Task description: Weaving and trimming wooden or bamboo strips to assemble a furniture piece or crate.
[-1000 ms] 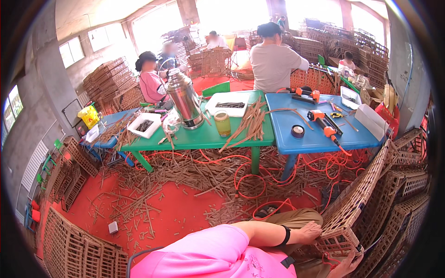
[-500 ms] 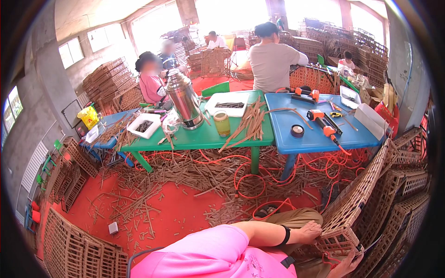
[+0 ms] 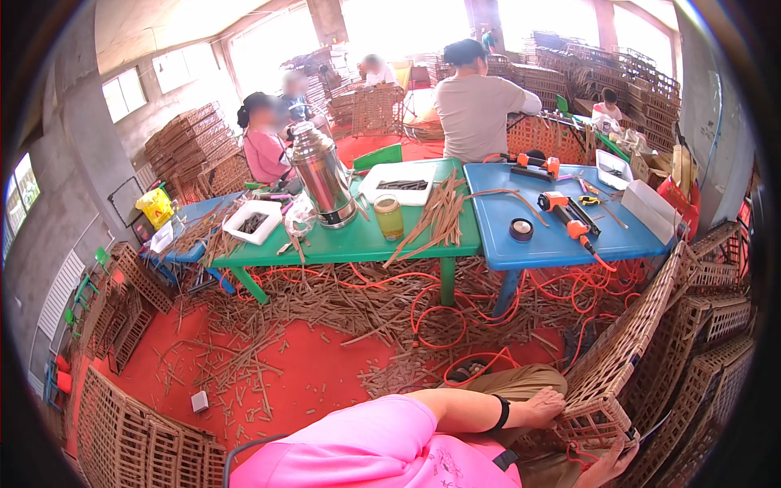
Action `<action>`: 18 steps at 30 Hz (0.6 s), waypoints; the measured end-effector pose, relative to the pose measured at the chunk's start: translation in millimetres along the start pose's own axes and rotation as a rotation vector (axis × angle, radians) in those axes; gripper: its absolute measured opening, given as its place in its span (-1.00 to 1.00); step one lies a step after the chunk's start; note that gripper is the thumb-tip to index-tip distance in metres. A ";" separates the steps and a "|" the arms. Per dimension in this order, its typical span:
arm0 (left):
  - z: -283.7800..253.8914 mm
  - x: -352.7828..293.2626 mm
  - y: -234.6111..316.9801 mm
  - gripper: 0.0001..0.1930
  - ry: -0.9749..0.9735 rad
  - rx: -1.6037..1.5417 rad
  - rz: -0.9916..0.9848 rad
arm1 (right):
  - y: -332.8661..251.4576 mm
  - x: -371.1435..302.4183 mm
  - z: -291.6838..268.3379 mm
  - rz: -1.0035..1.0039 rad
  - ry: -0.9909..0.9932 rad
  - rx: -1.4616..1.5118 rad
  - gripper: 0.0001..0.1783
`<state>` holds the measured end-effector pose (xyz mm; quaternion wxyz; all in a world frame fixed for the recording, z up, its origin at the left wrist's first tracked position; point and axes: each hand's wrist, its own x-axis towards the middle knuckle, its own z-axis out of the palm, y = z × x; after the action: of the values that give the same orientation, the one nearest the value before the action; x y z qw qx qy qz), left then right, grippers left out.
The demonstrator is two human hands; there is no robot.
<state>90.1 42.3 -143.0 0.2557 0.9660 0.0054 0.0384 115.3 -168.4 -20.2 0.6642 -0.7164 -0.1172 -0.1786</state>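
Observation:
A brown woven basket (image 3: 600, 416) lies tilted across my lap at the lower right, its long side reaching up toward the blue table. My left hand (image 3: 543, 407), a black band on its wrist, grips the near edge of it with bent fingers. Below, my right hand (image 3: 606, 467) is closed at the basket's lower corner, fingertips against the weave. A thin pale strip (image 3: 656, 426) shows beside those fingertips; whether they hold it is unclear. Part of the right palm is hidden.
Stacked woven baskets (image 3: 716, 342) crowd my right, others (image 3: 146, 423) the lower left. A green table (image 3: 350, 244) bears a steel flask (image 3: 324, 175) and trays. Orange nail guns (image 3: 567, 218) lie on a blue table (image 3: 521, 254). Orange hoses and wood strips cover the floor. Co-workers sit beyond.
My hands and the basket keep nearly the same place. The pale strip by my right fingertips shows more plainly. A co-worker in pink at the far left has turned their head.

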 end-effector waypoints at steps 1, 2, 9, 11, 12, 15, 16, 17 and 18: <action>-0.3 -0.2 0.0 -0.52 -0.003 -0.002 0.001 | 0.9 -0.1 0.3 0.011 0.002 0.008 -0.54; -0.2 -0.2 -0.2 -0.53 0.006 0.009 0.002 | 1.6 0.0 1.1 0.023 0.003 0.016 -0.54; 16.1 7.8 -6.4 -0.67 0.056 0.065 0.025 | -4.4 2.0 -0.2 0.034 0.005 -0.054 -0.52; 19.7 11.3 -8.0 -0.69 0.002 0.076 0.019 | -8.8 -0.1 -6.4 0.048 -0.025 -0.086 -0.52; 21.9 7.6 -6.9 -0.68 0.042 0.135 0.011 | -8.0 0.8 -2.5 0.043 -0.003 -0.054 -0.51; 21.6 4.0 -6.2 -0.65 0.088 -0.015 0.040 | -8.0 0.0 0.3 0.037 0.015 0.002 -0.53; 18.8 3.2 -7.3 -0.64 0.088 -0.020 0.046 | -7.1 0.4 3.5 0.039 0.022 0.009 -0.53; 17.0 2.3 -6.9 -0.64 0.106 -0.020 0.044 | -6.5 0.6 4.8 0.025 0.028 0.019 -0.53; 15.8 1.9 -5.8 -0.64 0.091 -0.032 0.040 | -6.1 0.6 5.5 0.014 0.029 0.014 -0.54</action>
<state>93.3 39.6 -159.4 0.2699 0.9589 -0.0029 0.0875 114.0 -162.4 -14.6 0.6721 -0.7099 -0.1037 -0.1834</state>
